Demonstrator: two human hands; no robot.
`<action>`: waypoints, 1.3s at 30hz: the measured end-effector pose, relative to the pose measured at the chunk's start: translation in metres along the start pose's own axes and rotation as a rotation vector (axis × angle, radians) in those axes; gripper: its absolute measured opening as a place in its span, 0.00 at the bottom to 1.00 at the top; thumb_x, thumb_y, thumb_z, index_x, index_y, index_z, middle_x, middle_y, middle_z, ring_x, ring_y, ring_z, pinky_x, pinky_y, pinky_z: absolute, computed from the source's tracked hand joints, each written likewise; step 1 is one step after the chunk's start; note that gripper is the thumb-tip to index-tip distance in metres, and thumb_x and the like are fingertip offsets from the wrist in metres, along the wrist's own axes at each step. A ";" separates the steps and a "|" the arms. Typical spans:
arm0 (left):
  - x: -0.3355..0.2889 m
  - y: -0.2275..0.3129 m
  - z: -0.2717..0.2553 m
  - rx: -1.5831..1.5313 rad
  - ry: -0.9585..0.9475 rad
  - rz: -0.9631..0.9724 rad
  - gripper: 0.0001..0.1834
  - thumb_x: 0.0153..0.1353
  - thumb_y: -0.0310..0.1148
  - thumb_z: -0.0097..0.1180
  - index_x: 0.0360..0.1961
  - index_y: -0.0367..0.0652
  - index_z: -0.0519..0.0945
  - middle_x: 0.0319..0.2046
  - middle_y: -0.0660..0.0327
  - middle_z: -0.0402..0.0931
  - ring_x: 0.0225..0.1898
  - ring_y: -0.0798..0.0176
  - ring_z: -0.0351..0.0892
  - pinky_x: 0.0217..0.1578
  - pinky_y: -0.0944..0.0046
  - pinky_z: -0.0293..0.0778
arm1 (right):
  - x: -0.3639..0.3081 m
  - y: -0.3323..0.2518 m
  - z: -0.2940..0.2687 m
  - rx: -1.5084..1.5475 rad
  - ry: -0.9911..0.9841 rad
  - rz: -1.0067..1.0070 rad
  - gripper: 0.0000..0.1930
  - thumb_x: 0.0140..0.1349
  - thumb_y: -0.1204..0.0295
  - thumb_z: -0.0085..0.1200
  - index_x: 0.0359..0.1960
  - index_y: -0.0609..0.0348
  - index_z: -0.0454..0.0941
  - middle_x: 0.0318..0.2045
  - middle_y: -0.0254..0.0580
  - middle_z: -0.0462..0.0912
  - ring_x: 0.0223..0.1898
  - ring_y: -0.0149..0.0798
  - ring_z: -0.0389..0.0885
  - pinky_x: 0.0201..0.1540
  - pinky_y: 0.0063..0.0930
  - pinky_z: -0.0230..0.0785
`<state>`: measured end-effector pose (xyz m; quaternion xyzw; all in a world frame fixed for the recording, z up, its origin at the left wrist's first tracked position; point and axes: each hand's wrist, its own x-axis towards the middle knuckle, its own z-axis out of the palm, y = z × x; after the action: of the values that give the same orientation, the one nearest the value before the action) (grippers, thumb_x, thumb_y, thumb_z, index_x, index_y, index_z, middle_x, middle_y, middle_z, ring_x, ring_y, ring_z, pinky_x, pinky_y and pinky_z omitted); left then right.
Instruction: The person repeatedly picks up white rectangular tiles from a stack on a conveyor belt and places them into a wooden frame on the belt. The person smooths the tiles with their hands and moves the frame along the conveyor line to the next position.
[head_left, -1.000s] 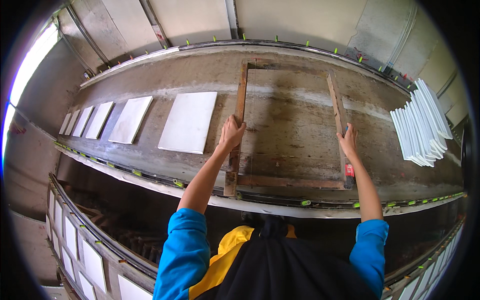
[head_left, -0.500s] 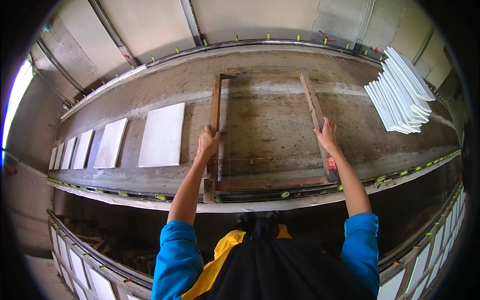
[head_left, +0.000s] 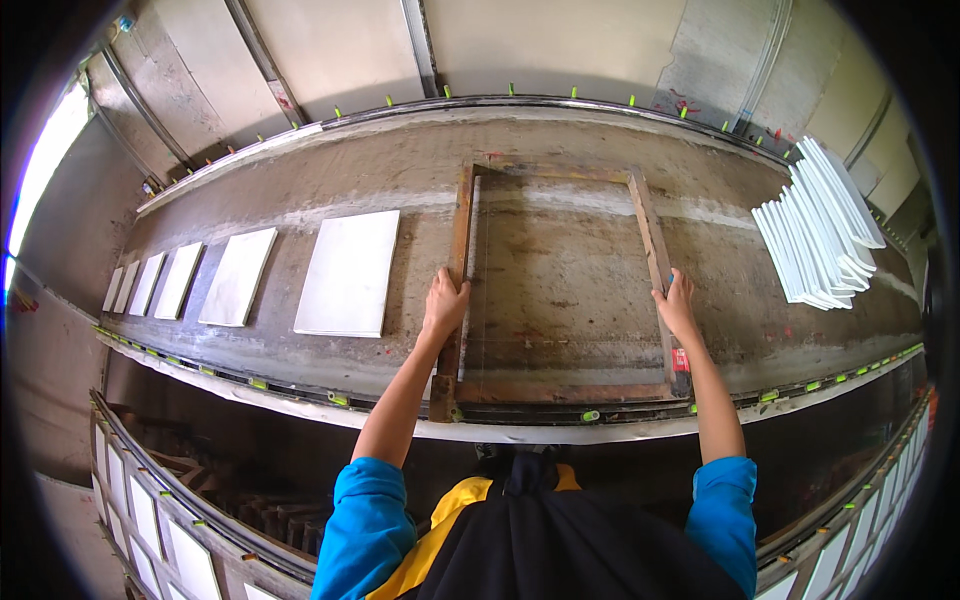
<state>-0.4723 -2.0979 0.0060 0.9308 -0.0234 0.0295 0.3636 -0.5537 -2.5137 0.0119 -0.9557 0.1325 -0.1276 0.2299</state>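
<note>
A brown, worn rectangular screen-printing frame (head_left: 462,230) lies on the long printing table (head_left: 345,160). Its near end rests by the table's front rail, and the brown tabletop shows through its middle. My left hand (head_left: 445,303) is closed round the frame's left side bar, about halfway along. On the opposite bar, my right hand (head_left: 677,303) grips with fingers wrapped over it; part of its hold is hidden. Just below the right hand, a small red label (head_left: 681,360) sits on the bar. Left of the frame lies a flat white rectangular panel (head_left: 348,275).
Smaller-looking white panels (head_left: 238,278) continue in a row to the left. A fanned stack of white pieces (head_left: 815,235) stands at the right. Green stops (head_left: 590,416) dot the front rail (head_left: 530,412). Behind me, another table carries white panels (head_left: 193,560).
My view has shifted a little, so the scene sits lower and further right. Both hands keep their places on the screen-printing frame, which shows no clear movement along the table.
</note>
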 end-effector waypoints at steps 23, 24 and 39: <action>-0.008 0.024 -0.011 0.143 0.085 0.125 0.37 0.54 0.40 0.53 0.61 0.35 0.54 0.55 0.46 0.57 0.56 0.45 0.57 0.53 0.45 0.57 | -0.008 0.014 0.001 -0.089 0.017 -0.009 0.30 0.59 0.63 0.52 0.58 0.65 0.54 0.51 0.60 0.65 0.54 0.56 0.62 0.57 0.46 0.54; -0.008 0.023 -0.013 0.201 0.064 0.140 0.41 0.54 0.40 0.55 0.64 0.38 0.49 0.57 0.46 0.55 0.59 0.45 0.55 0.55 0.41 0.53 | -0.010 0.015 0.000 -0.058 0.021 0.011 0.30 0.60 0.62 0.52 0.58 0.63 0.55 0.50 0.59 0.67 0.54 0.55 0.63 0.56 0.45 0.54; -0.021 0.229 0.092 0.092 -0.247 0.842 0.36 0.53 0.39 0.60 0.61 0.45 0.58 0.57 0.50 0.55 0.60 0.44 0.53 0.60 0.46 0.53 | -0.065 0.151 -0.210 0.095 0.349 0.018 0.17 0.62 0.65 0.50 0.52 0.54 0.70 0.45 0.41 0.71 0.45 0.37 0.67 0.38 0.27 0.70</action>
<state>-0.5043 -2.3281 0.0915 0.8518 -0.4428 0.0647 0.2723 -0.7077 -2.7082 0.1098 -0.9059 0.1728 -0.2956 0.2493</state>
